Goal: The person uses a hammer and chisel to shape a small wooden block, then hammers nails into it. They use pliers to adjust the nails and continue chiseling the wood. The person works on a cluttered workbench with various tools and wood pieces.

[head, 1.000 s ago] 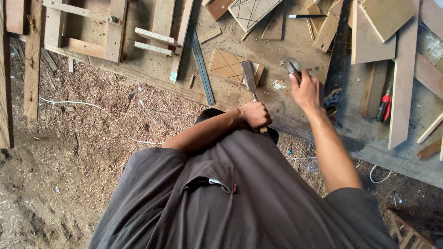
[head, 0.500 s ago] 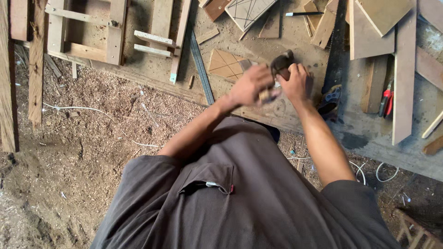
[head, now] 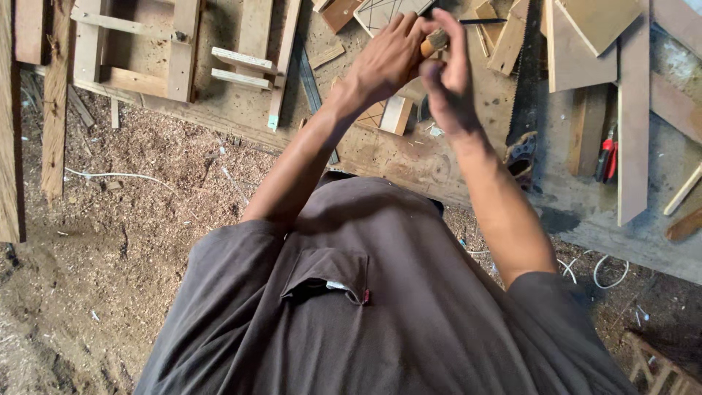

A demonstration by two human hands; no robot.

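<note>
**Both hands meet on one small wooden piece above the counter**

Now look up top: the left hand (head: 387,62) and the right hand (head: 446,80) are raised together over the counter (head: 409,157), and between them sits a small wooden piece (head: 433,42), light orange-brown with a paler end. The left hand's fingers curl round it from the left side, thumb and fingertips closed on it. The right hand comes in from the right, index finger stretched upward past the piece, the other fingers bent toward it; whether it truly grips or only steadies, I cannot tell, since its own fingers hide the contact.

What matters is the lie of the thing. Its visible end points up and to the right, away from the body, so the long axis seems to run slantwise between the two palms, though most of its length is hidden. Neither hand is nearer: both are touching or just beside it.

Below the hands, on the counter, a short pale block (head: 395,115) rests beside a thin marked panel. Off to the right lies a hand saw (head: 521,110), blade running up and down, handle nearest the body. Further right, red-handled pliers (head: 607,159). Sawdust covers the floor (head: 139,219) to the left.
</note>
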